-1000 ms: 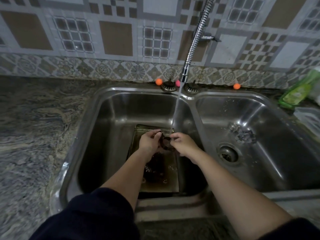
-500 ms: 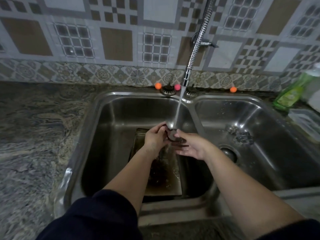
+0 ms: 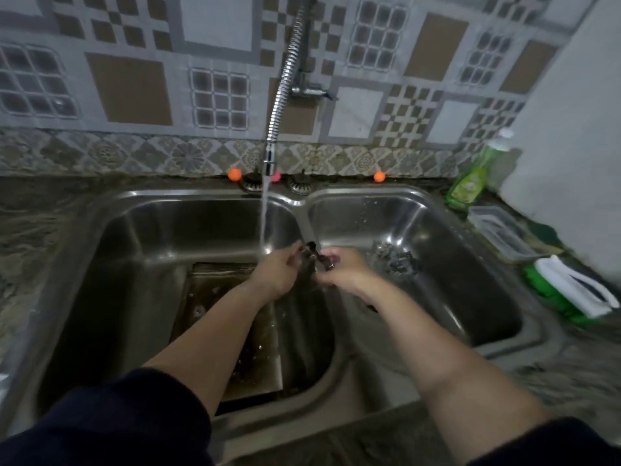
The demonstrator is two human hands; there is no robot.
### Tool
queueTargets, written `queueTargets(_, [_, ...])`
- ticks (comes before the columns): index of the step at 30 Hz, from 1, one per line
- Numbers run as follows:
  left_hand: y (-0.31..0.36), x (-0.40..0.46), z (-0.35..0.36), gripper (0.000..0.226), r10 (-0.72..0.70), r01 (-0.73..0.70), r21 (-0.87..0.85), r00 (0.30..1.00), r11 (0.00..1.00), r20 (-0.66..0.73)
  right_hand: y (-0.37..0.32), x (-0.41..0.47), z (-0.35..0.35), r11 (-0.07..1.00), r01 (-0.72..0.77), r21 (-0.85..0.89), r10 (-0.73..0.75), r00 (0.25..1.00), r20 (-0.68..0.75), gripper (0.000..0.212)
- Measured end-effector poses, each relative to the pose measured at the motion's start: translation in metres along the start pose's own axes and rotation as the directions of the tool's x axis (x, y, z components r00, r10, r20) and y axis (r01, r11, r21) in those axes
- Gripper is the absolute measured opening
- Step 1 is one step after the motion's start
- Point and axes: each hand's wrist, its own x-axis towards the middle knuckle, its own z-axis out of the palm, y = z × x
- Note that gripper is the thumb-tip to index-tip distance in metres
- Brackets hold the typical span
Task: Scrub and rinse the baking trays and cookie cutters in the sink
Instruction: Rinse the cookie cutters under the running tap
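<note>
A small dark metal cookie cutter (image 3: 317,255) is held between both hands over the divider of the double sink. My left hand (image 3: 280,270) pinches its left end and my right hand (image 3: 341,269) grips its right end. Water runs from the spring faucet (image 3: 270,159) in a thin stream that falls just left of the cutter, past my left hand. Below lies a dark baking tray (image 3: 235,331) flat in the left basin, partly hidden by my left forearm. Several more cutters (image 3: 396,260) lie in a heap in the right basin.
The steel sink (image 3: 188,193) has two basins, with a drain in the right one mostly hidden by my right wrist. On the right counter stand a green soap bottle (image 3: 470,179), a clear plastic container (image 3: 504,233) and a green-and-white scrubber (image 3: 571,290). Stone counter spreads to the left.
Both hands have lifted the cutter up and to the right, from under the stream above the tray to the divider between the basins. The camera view has shifted right.
</note>
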Motion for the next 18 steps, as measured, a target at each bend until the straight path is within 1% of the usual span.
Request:
queueTargets(2, [0.007, 0.007, 0.022, 0.046, 0.028, -0.031, 0.192, 0.999, 0.981, 0.018, 0.018, 0.005, -0.024, 0.999, -0.029, -0.024, 0.027, 0.997, -0.079, 0.049])
queueTargets(3, [0.009, 0.012, 0.033, 0.050, 0.034, -0.040, 0.278, 0.999, 0.960, 0.028, 0.030, 0.010, -0.036, 0.999, -0.040, -0.023, 0.038, 0.994, -0.101, 0.047])
queueTargets(5, [0.013, 0.022, 0.052, 0.059, -0.014, 0.003, 0.405, 1.000, 0.914, 0.025, 0.055, 0.019, -0.058, 0.996, -0.057, -0.068, 0.049, 0.991, -0.121, 0.041])
queueTargets(7, [0.016, 0.031, 0.065, 0.066, -0.084, 0.068, 0.505, 0.996, 0.860, 0.009, 0.082, 0.026, -0.079, 0.981, -0.114, -0.158, 0.095, 0.988, -0.125, 0.041])
queueTargets(10, [0.017, 0.040, 0.082, 0.076, -0.148, 0.151, 0.615, 0.987, 0.774, -0.056, 0.125, 0.038, -0.108, 0.943, -0.212, -0.258, 0.181, 0.974, -0.136, 0.039])
queueTargets(12, [0.018, 0.044, 0.091, 0.081, -0.142, 0.190, 0.689, 0.982, 0.699, -0.127, 0.147, 0.053, -0.124, 0.924, -0.240, -0.296, 0.196, 0.965, -0.172, 0.035])
queueTargets(14, [0.018, 0.046, 0.096, 0.083, -0.117, 0.209, 0.739, 0.978, 0.640, -0.175, 0.163, 0.077, -0.139, 0.923, -0.262, -0.283, 0.205, 0.954, -0.217, 0.029])
queueTargets(16, [0.017, 0.046, 0.097, 0.083, -0.101, 0.217, 0.759, 0.975, 0.615, -0.197, 0.174, 0.104, -0.149, 0.930, -0.272, -0.246, 0.201, 0.939, -0.279, 0.027])
queueTargets(18, [0.016, 0.046, 0.097, 0.082, -0.086, 0.220, 0.775, 0.974, 0.593, -0.210, 0.181, 0.130, -0.154, 0.926, -0.271, -0.261, 0.175, 0.924, -0.339, 0.030])
